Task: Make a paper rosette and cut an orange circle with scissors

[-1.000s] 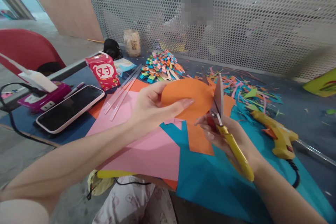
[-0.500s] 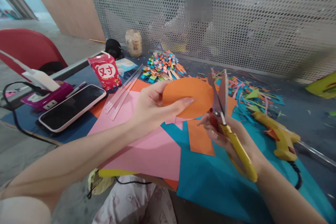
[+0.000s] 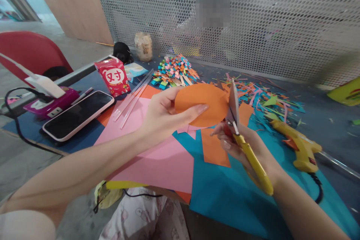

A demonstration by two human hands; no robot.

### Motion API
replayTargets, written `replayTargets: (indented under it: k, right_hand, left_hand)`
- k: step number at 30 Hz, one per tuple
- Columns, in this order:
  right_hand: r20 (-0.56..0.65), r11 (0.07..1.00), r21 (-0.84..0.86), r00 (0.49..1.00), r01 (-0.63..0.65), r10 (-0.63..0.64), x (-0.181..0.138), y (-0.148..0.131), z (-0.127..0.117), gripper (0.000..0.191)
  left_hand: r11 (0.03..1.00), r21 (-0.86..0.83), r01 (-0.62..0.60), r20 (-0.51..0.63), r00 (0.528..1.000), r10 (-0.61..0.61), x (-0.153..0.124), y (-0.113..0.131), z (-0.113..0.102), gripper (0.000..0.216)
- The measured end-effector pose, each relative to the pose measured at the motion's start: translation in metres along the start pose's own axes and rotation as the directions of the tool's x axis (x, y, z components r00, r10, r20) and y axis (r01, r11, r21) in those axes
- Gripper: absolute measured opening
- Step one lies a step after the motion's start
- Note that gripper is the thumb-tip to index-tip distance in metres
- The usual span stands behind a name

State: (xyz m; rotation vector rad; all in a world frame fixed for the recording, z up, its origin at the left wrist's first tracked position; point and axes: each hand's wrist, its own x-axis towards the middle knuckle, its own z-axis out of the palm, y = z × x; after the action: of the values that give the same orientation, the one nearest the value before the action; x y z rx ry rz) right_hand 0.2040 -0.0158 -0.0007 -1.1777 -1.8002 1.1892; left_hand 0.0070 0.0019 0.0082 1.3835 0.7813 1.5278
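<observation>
Scissors (image 3: 249, 153) had slid a little toward the left hand (image 3: 161, 114) since half a second earlier, when their blades stood spread just clear of the paper; now one blade showed in front of the orange disc (image 3: 206, 95) and the other partly behind its right edge. Thumb above and the other fingers behind, the left hand pinched the disc up over the worktop (image 3: 323, 101). Fingers of the right hand (image 3: 254, 138) were curled round the yellow-handled scissors, the handles somewhat apart.

From where I stood, a clear jar (image 3: 143, 47) sat beyond the left fingers, toward the far side, with something tan inside that I couldn't make out. Nearer those fingers, off to their left, a red packet (image 3: 114, 77) stood slightly tilted, its contents hidden. A heap of fringed paper (image 3: 176, 69) lay just past the left fingertips, and loose scraps (image 3: 255, 99) spread beyond the right hand. Right of that hand rested a yellow glue gun (image 3: 302, 148). Below the left hand was a pink sheet (image 3: 157, 168); under the right, a blue sheet (image 3: 225, 195).
</observation>
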Motion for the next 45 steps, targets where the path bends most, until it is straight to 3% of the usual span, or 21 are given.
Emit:
replayTargets:
  k: [22,31,45]
  right_hand:
    - [-0.064,0.994,-0.094,0.996,0.051,-0.057,0.0,0.004,0.0,0.03]
    - [-0.061,0.994,-0.105,0.998,-0.007,0.0,0.002,-0.006,0.0,0.035]
    - [-0.036,0.994,-0.095,0.998,-0.045,0.042,0.0,-0.004,0.0,0.033]
  left_hand:
    - [1.0,0.01,0.004,-0.036,0.999,-0.004,0.001,0.004,0.001,0.026]
    - [0.996,0.081,-0.034,-0.095,0.995,0.042,0.003,0.002,0.0,0.021]
    - [1.0,0.009,-0.017,-0.146,0.989,0.019,0.004,-0.002,0.0,0.026]
